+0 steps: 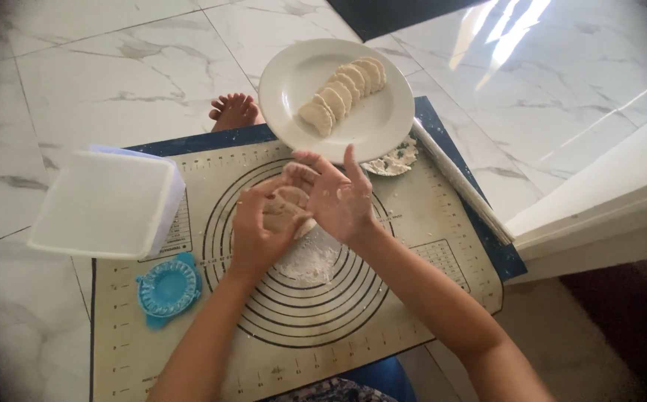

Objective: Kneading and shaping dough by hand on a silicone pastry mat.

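My left hand [255, 229] and my right hand [340, 195] meet over the middle of a beige baking mat [413, 246] with dark ring markings. Between them they hold a pale round piece of dough [288, 205], pressed in the left palm with the floury right fingers spread over it. A small heap of white flour [307, 260] lies on the mat just below the hands. Right behind the hands stands a white plate [294, 85] with a row of several folded dumplings [342, 91].
A white lidded plastic box [107, 202] stands at the mat's left edge, with a blue round dumpling press [168, 286] below it. A small dish of filling [394, 160] peeks from under the plate. A long rolling pin [461, 182] lies along the right edge. A bare foot [234, 112] rests on the marble floor.
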